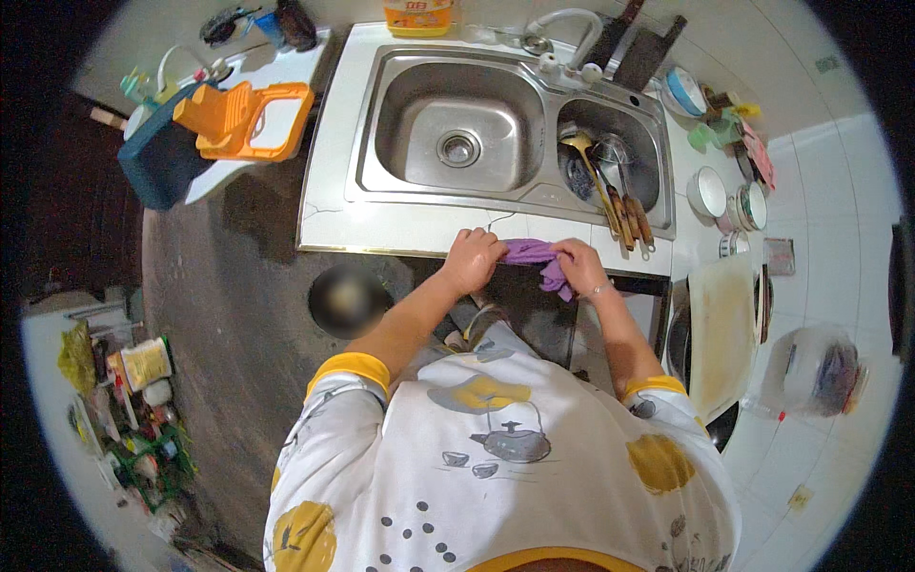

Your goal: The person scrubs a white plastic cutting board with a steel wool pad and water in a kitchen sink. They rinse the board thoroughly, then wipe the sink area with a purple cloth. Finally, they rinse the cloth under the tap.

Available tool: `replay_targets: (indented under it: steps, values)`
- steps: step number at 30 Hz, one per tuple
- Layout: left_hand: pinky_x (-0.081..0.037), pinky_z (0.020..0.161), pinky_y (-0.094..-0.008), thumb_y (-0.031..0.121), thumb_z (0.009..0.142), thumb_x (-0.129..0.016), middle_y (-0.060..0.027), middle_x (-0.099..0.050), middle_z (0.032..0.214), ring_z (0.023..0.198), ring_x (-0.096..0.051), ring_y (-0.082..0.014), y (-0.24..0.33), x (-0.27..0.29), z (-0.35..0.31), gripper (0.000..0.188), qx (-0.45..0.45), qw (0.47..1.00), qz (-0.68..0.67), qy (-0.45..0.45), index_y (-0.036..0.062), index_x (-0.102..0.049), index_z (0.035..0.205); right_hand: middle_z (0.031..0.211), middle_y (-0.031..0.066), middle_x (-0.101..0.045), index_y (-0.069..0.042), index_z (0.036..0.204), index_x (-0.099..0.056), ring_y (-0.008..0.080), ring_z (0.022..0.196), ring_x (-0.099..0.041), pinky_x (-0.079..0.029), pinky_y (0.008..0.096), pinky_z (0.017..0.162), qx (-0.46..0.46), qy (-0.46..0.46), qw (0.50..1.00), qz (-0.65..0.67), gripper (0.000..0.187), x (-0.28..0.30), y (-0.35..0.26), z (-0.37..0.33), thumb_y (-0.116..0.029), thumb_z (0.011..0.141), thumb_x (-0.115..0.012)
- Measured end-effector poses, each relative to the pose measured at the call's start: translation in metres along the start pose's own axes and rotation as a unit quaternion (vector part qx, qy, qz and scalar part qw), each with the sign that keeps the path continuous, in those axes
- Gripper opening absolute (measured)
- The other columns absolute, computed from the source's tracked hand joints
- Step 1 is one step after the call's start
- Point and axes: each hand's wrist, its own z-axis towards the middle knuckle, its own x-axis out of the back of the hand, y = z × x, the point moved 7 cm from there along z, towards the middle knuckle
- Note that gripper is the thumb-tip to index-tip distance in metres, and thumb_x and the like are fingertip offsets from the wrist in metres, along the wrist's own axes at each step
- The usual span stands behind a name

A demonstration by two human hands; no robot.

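Note:
A purple cloth (530,252) is stretched between my two hands, just in front of the counter's front edge. My left hand (474,259) is closed on its left end. My right hand (583,267) grips the other end, and a loose fold of the cloth hangs down beside its fingers. Beyond the hands lies a steel double sink (457,124); its large left basin shows a bare drain. In the smaller right basin rest a ladle (591,162) and several wooden-handled utensils (629,219), their handles leaning over the front rim.
A white faucet (572,43) stands behind the sink. White bowls (706,193) sit on the counter's right side, near a cutting board (721,329). An orange plastic washboard (253,119) lies on a white basin at the left. Beside my left forearm, a round blurred thing (350,301) is on the floor.

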Motion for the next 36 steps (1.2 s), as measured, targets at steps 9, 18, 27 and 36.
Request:
replay_targets:
  steps: [9,18,27,36]
  values:
    - [-0.040,0.090,-0.0451,0.022,0.080,-0.056,-0.0130,-0.055,0.118,0.109,-0.050,-0.0332,-0.053,0.028,0.059,0.040,0.027,0.992,-0.054,0.110,0.0090,-0.054,0.118,0.126,0.0178,-0.048,-0.005,0.119,-0.053,0.0343,0.115,-0.046,-0.037,0.0401,0.099,0.057,0.111,0.975,-0.184,0.040,0.020,0.003,0.070,-0.014,0.080,-0.059]
    - [-0.042,0.086,-0.0449,0.015,0.075,-0.063,-0.0125,-0.059,0.109,0.101,-0.055,-0.0340,-0.073,0.015,0.057,0.031,0.099,0.993,-0.043,0.056,0.0095,-0.062,0.105,0.120,0.0151,-0.050,-0.004,0.118,-0.049,0.0336,0.110,-0.048,-0.040,0.0436,0.092,0.005,0.054,0.964,-0.259,0.049,-0.011,-0.021,0.040,-0.021,0.076,-0.067]
    - [-0.044,0.087,-0.0385,0.028,0.091,-0.049,-0.0167,-0.061,0.109,0.100,-0.057,-0.0316,-0.101,0.022,0.118,0.032,0.076,0.944,-0.278,0.162,0.0047,-0.062,0.109,0.087,0.0144,-0.062,-0.011,0.087,-0.064,0.0325,0.086,-0.059,-0.046,0.0421,0.078,0.092,-0.001,0.951,-0.294,0.019,0.013,-0.062,0.105,-0.014,0.068,-0.062]
    - [-0.027,0.105,-0.0341,0.047,0.094,-0.036,-0.0101,-0.052,0.127,0.119,-0.045,-0.0205,-0.118,-0.005,0.143,0.056,0.279,0.723,-0.632,-0.002,0.0047,-0.047,0.129,0.082,0.0108,-0.065,-0.001,0.094,-0.058,0.0181,0.072,-0.063,-0.050,0.0294,0.065,-0.011,-0.010,0.984,0.177,0.025,0.092,-0.072,0.205,-0.012,0.075,-0.068]
